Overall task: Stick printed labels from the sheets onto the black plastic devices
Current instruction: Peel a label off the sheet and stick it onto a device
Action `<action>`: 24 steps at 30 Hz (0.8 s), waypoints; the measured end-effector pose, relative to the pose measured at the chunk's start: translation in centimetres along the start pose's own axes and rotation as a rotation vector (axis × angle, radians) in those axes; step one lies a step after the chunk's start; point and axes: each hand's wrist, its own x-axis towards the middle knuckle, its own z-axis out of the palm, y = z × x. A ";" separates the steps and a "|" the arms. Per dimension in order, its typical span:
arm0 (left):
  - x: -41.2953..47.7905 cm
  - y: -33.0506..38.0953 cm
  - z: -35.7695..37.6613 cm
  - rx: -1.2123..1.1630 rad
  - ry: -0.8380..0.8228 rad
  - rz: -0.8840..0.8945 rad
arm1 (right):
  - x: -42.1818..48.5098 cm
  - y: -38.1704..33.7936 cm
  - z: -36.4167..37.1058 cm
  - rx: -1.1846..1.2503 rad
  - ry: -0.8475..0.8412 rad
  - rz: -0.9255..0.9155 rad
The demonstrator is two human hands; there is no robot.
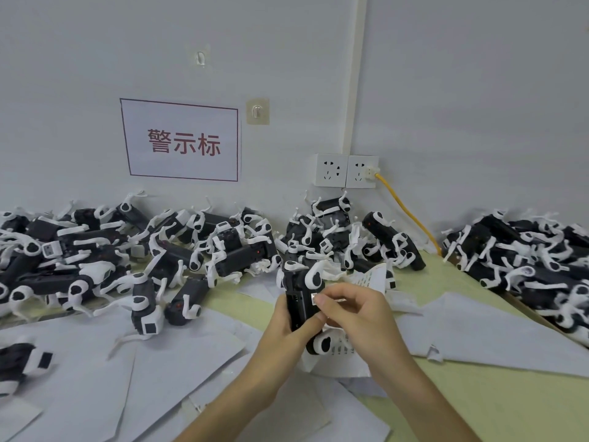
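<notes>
left hand (283, 327) grips device (301, 309) upright, mid-bench | right hand (353, 314) pinches label (315, 298) against its side | devices (95, 250) piled along back edge

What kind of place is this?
Likely a small assembly or labelling workshop: heaps of identical black devices on the table, loose label sheets, and a red-lettered wall sign.
</notes>
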 end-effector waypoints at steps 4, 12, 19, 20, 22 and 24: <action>0.0 0.0 0.1 0.039 0.022 0.023 | -0.1 0.1 0.1 -0.012 0.017 0.001; 0.1 -0.2 0.3 0.085 0.026 0.068 | -0.2 0.2 0.2 -0.013 0.045 -0.011; -0.2 0.0 0.4 0.135 0.036 0.075 | -0.2 0.3 0.6 -0.034 0.095 -0.035; -0.2 -0.1 0.4 0.136 0.033 0.076 | -0.2 0.4 0.6 -0.037 0.100 -0.040; -0.3 -0.2 0.4 0.138 0.027 0.080 | -0.3 0.4 0.7 -0.040 0.114 -0.049; -0.3 -0.3 0.3 0.148 0.025 0.085 | -0.3 0.5 0.6 -0.028 0.116 -0.040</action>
